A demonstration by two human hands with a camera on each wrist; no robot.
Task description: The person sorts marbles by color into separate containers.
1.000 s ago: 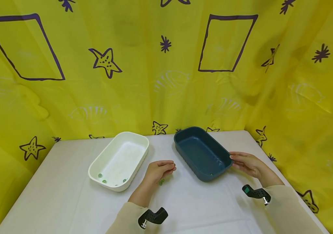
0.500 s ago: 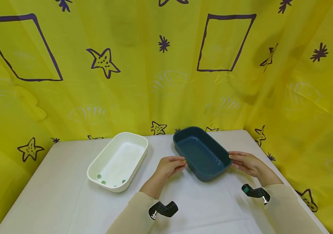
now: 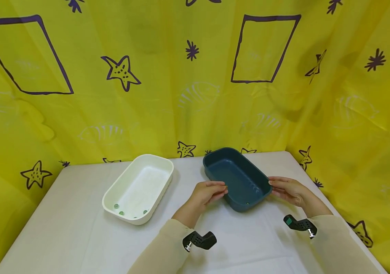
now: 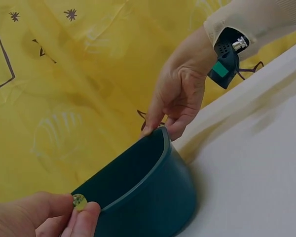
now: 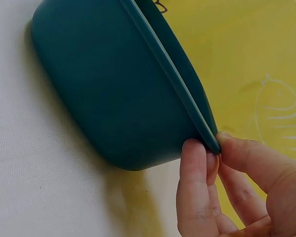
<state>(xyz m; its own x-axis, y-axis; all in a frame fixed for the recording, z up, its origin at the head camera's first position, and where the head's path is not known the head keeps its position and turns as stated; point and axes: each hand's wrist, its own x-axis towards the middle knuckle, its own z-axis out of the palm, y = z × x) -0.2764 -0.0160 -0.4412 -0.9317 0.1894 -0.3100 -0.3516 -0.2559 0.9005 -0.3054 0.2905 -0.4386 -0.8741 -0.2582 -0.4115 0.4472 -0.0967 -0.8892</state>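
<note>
My left hand (image 3: 206, 194) is at the near left rim of a dark teal tub (image 3: 230, 173). Thumb and fingertips pinch a clear yellowish-green marble (image 4: 79, 201), seen close up in the left wrist view. On the tub's opposite side, my right hand (image 3: 289, 191) grips the rim between thumb and fingers, as the right wrist view also shows. One small green marble (image 3: 247, 203) lies inside the tub near its front corner. To the left stands a cream-white tub (image 3: 143, 182), with several green marbles (image 3: 121, 213) at its near end.
Both tubs stand on a white cloth-covered table (image 3: 88, 228). A yellow patterned curtain (image 3: 160, 114) hangs behind the table and along its sides. Each sleeve carries a black wrist mount (image 3: 200, 240).
My left hand has moved right, from between the tubs to the teal tub's rim. Small green pieces seen beside it on the table earlier are out of sight. The right hand stays put.
</note>
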